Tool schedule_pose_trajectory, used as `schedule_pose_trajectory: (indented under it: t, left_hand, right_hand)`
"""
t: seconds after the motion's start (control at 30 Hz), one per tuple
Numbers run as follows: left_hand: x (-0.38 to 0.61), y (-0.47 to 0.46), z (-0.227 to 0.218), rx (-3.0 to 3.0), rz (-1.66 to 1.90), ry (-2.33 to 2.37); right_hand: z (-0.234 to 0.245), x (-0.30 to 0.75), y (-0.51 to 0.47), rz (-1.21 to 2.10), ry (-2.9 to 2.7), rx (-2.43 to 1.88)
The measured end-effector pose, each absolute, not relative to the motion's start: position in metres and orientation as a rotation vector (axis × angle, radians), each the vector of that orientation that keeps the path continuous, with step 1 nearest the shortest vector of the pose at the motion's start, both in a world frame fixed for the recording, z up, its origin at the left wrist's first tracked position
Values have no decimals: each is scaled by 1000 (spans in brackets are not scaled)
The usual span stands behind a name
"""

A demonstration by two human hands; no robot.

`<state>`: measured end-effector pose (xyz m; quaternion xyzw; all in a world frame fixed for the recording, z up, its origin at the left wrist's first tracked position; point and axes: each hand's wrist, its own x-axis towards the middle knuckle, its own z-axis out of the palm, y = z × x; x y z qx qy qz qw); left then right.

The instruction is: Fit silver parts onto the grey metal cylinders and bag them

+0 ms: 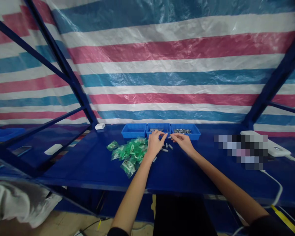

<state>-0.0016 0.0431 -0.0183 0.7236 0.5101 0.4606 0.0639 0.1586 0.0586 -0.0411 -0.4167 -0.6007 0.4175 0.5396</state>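
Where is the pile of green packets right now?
In the head view, the pile of green packets lies on the blue table, left of centre, right beside the left hand and in front of the leftmost blue bin.

Both bare forearms are stretched out over a dark blue worktop (93, 164). The left grip (155, 141) and the right grip (183, 141) are brought close together, fingertips almost meeting. Whether anything is pinched between them cannot be told. Small metal pieces (165, 149) are scattered just below the fingers. A heap of green packets (130, 152) is seen beside the left grip. Three blue trays (134, 131) are lined up behind, and the right-hand one is filled with metal parts (182, 131). A white power bank (276, 149) with its cable (278, 190) is placed far right. A striped tarpaulin (177, 65) is hung behind.
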Motion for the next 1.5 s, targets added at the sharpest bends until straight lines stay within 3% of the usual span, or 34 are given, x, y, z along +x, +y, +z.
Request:
schedule_pose_trajectory:
  t: [0.2, 0.47, 0.63, 0.8, 1.0, 1.33, 1.5]
  left_hand:
    - [-4, 38, -13, 2003, 1545, 1726]
    - [0, 36, -13, 1822, 1670, 1663]
    - [3, 37, -16, 1803, 1664, 1567]
    - [10, 35, -17, 1864, 1623, 1511]
    - [8, 33, -3, 2066, 1527, 1454]
    - [-24, 36, 8, 2529, 1203, 1472]
    - [-34, 31, -6, 2434, 1114, 1481]
  right_hand:
    - [-39, 153, 60, 849, -1587, -1063]
    - [-18, 138, 70, 1112, -1484, -900]
    - [-31, 150, 66, 1002, -1737, -1007]
    - [-34, 164, 61, 772, -2039, -1131]
    - [-37, 175, 65, 773, -2240, -1213]
    - [-35, 166, 56, 492, -2247, -1296]
    - [-25, 158, 48, 575, -2056, -1164]
